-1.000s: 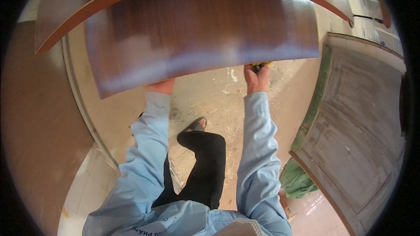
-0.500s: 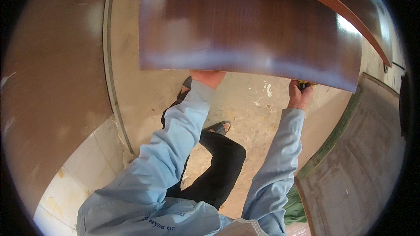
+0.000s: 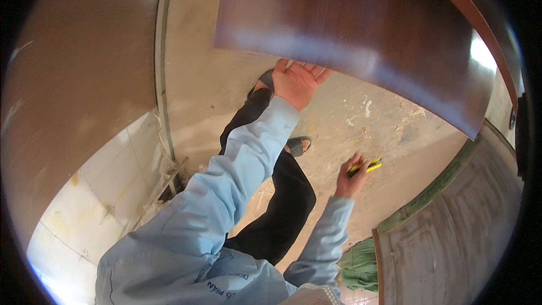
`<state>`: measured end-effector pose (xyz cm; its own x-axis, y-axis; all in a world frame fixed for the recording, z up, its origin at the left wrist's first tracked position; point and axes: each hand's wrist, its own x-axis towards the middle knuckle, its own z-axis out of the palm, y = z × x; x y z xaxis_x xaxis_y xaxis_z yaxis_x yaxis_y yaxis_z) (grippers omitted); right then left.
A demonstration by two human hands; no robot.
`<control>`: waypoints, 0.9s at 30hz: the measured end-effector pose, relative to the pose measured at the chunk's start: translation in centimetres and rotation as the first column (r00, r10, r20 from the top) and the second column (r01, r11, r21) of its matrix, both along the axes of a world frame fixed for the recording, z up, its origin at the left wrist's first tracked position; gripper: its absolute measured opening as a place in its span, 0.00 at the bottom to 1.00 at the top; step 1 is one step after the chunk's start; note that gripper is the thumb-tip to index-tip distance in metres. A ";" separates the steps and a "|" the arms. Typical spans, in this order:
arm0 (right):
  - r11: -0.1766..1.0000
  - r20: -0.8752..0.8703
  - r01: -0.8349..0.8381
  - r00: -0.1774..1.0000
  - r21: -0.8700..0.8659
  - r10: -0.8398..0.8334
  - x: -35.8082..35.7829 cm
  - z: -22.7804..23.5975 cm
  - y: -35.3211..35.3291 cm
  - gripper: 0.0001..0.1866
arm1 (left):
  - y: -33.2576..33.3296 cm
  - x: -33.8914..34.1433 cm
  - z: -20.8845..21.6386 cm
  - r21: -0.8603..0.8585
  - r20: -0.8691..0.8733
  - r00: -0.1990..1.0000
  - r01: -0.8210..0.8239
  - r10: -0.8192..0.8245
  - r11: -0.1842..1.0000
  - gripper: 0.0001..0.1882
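Observation:
A glossy dark-brown wooden panel spans the upper middle of the head view. At its near edge, my left hand is palm up with the fingers stretched out, the fingertips meeting the edge; whether they bear its weight I cannot tell. Lower and to the right, apart from the panel, my right hand is closed around a slim yellow-and-black tool shaped like a utility knife. The fingers cover part of that tool.
A curved reddish-brown board edge rises at the upper right. A large brown board fills the left side. Grey, worn panels with a green edge stand at the right, beside green cloth. My sandalled foot is on the dusty floor.
My right hand has left the panel's edge and come down toward me with the tool. More of my left hand shows, palm up. The panel appears shifted right and tilted in view.

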<state>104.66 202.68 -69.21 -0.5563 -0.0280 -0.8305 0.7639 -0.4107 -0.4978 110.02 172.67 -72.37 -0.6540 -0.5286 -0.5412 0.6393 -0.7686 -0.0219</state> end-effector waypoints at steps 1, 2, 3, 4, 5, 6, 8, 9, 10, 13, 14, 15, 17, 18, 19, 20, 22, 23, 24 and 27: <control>0.989 -0.033 -0.123 0.992 0.081 0.126 2.8 1.7 1.3 0.18 | 0.5 1.2 -0.6 -0.079 0.013 0.996 0.088 -0.088 0.993 0.23; 0.955 -0.024 -0.192 0.979 0.225 0.203 5.5 3.7 2.6 0.16 | 1.4 2.5 -1.2 -0.093 0.096 0.978 0.195 -0.186 0.976 0.24; 0.889 0.005 -0.265 0.959 0.374 0.284 8.0 5.4 3.5 0.14 | 2.6 3.7 -1.9 -0.141 0.256 0.913 0.360 -0.318 0.922 0.24; 0.808 0.004 -0.334 0.925 0.485 0.380 10.3 7.0 4.4 0.11 | 4.0 5.1 -2.6 -0.084 0.458 0.775 0.526 -0.436 0.846 0.24; 0.722 0.058 -0.431 0.876 0.541 0.479 12.1 8.6 5.4 0.09 | 5.5 6.4 -3.2 -0.031 0.618 0.607 0.655 -0.501 0.755 0.23; 0.651 0.037 -0.520 0.796 0.554 0.605 13.7 9.9 6.2 0.07 | 7.5 8.1 -3.5 0.005 0.725 0.462 0.738 -0.511 0.675 0.22; 0.549 0.033 -0.559 0.718 0.622 0.695 17.5 10.5 6.8 0.07 | 11.4 12.1 -3.1 -0.028 0.884 0.219 0.906 -0.413 0.421 0.18; 0.481 0.070 -0.584 0.680 0.654 0.730 19.3 10.6 7.1 0.06 | 13.0 14.3 -2.6 0.009 0.936 0.067 0.976 -0.345 0.216 0.16; 0.413 0.084 -0.635 0.603 0.653 0.793 20.9 10.7 7.3 0.05 | 14.2 16.2 -1.8 0.053 0.952 -0.020 0.993 -0.305 0.102 0.15; 0.456 0.066 -0.628 0.628 0.631 0.775 22.8 9.9 8.0 0.04 | 15.3 19.9 1.2 0.112 0.982 -0.137 0.977 -0.131 -0.182 0.12; 0.474 0.080 -0.618 0.657 0.627 0.750 23.5 9.7 8.0 0.04 | 14.9 20.1 2.3 0.102 0.991 -0.122 0.960 -0.062 -0.262 0.11; 0.500 0.082 -0.595 0.690 0.629 0.719 24.3 9.5 7.9 0.04 | 14.1 19.8 3.4 0.016 1.000 -0.010 0.962 0.023 -0.272 0.09; 0.519 0.058 -0.579 0.701 0.629 0.711 25.8 9.4 7.6 0.03 | 12.0 18.1 5.8 0.007 0.985 0.046 0.954 0.169 -0.301 0.12; 0.529 0.042 -0.573 0.702 0.626 0.711 26.4 9.5 7.6 0.03 | 10.6 17.0 7.2 -0.098 0.936 0.187 0.952 0.297 -0.291 0.13; 0.512 0.063 -0.578 0.700 0.635 0.712 26.7 9.3 7.5 0.03 | 8.7 15.6 8.3 -0.196 0.854 0.312 0.934 0.416 -0.298 0.14; 0.520 0.047 -0.564 0.706 0.641 0.707 26.9 9.3 7.6 0.03 | 6.8 14.0 9.4 -0.209 0.854 0.299 0.947 0.426 -0.245 0.17; 0.519 0.061 -0.555 0.719 0.650 0.692 27.3 9.2 7.4 0.03 | 2.5 11.3 11.3 -0.203 0.788 0.297 0.952 0.540 -0.227 0.23; 0.518 0.077 -0.553 0.728 0.653 0.681 27.4 9.2 7.4 0.03 | 0.5 10.1 11.9 -0.202 0.684 0.332 0.942 0.650 -0.269 0.27; 0.517 0.088 -0.547 0.738 0.658 0.670 27.4 9.1 7.4 0.03 | -1.6 8.8 12.1 -0.232 0.623 0.394 0.918 0.676 -0.321 0.29; 0.508 0.086 -0.540 0.737 0.671 0.670 27.4 8.9 7.5 0.03 | -5.3 6.3 12.1 -0.134 0.485 0.443 0.890 0.754 -0.436 0.32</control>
